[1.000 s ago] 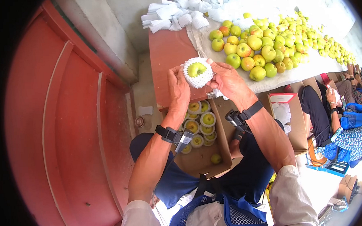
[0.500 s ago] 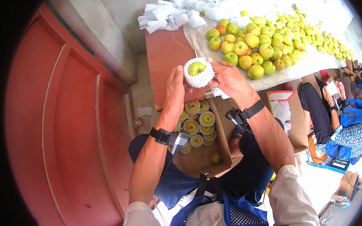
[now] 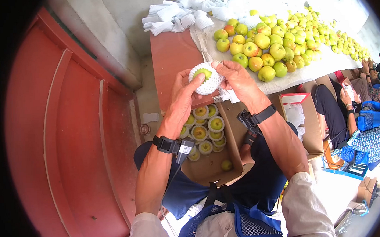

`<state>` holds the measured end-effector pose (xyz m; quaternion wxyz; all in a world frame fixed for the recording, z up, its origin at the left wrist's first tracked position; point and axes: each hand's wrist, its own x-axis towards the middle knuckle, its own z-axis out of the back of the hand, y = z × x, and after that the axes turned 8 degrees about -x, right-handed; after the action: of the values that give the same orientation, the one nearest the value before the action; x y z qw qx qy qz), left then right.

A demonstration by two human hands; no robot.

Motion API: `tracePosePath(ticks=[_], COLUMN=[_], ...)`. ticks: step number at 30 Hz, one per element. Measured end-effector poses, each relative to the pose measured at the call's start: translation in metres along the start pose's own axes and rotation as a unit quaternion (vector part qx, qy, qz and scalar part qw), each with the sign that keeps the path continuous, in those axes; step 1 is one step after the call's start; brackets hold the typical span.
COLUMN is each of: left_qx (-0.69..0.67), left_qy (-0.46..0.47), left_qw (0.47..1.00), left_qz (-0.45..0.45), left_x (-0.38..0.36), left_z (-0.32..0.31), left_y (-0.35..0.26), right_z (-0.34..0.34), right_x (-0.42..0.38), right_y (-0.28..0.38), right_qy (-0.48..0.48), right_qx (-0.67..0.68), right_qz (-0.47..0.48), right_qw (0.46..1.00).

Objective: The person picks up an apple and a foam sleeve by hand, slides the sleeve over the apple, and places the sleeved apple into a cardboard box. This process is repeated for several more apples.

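Observation:
A green apple (image 3: 203, 74) in a white foam net (image 3: 207, 86) is held up over the red table's front edge. My left hand (image 3: 183, 92) grips it from the left, its thumb lying on the bare green skin. On the other side, my right hand (image 3: 235, 77) pinches the net's right edge between thumb and fingers. Loose green and reddish apples (image 3: 262, 41) lie on a white cloth just beyond. White foam nets (image 3: 168, 12) are piled at the table's back left. Below my hands, netted apples (image 3: 200, 133) sit in rows in a cardboard box.
The cardboard box (image 3: 236, 152) stands between my legs, with one bare apple (image 3: 227, 164) inside. Another box (image 3: 312, 132) holds white material at the right. Other people (image 3: 363, 111) sit farther right. A red door (image 3: 63, 136) fills the left side.
The netted apple has tilted to the left. My left thumb has moved onto its green skin, and my right hand has shifted slightly along the net's edge.

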<state>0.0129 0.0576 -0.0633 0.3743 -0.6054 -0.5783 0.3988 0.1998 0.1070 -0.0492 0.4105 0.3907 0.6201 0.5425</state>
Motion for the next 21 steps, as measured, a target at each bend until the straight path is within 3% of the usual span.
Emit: tracePosePath(ticks=[5, 12, 17, 21], left_qx=[-0.036, -0.094, -0.162, -0.127], left_qy=[0.007, 0.009, 0.068, 0.109], left_qw=[0.999, 0.996, 0.984, 0.986], left_qz=[-0.008, -0.005, 0.019, 0.028], left_x=[0.0, -0.001, -0.003, -0.01], left_z=[0.002, 0.003, 0.001, -0.007], left_y=[-0.001, 0.0, -0.007, -0.012], right_z=[0.001, -0.001, 0.0, -0.003], right_x=[-0.001, 0.002, 0.006, 0.01], right_y=[0.002, -0.002, -0.008, -0.011], right_qy=[-0.01, 0.008, 0.011, -0.02], right_qx=[-0.018, 0.074, 0.139, 0.132], right_qz=[0.0, -0.02, -0.023, 0.005], right_qw=[1.0, 0.997, 0.99, 0.991])
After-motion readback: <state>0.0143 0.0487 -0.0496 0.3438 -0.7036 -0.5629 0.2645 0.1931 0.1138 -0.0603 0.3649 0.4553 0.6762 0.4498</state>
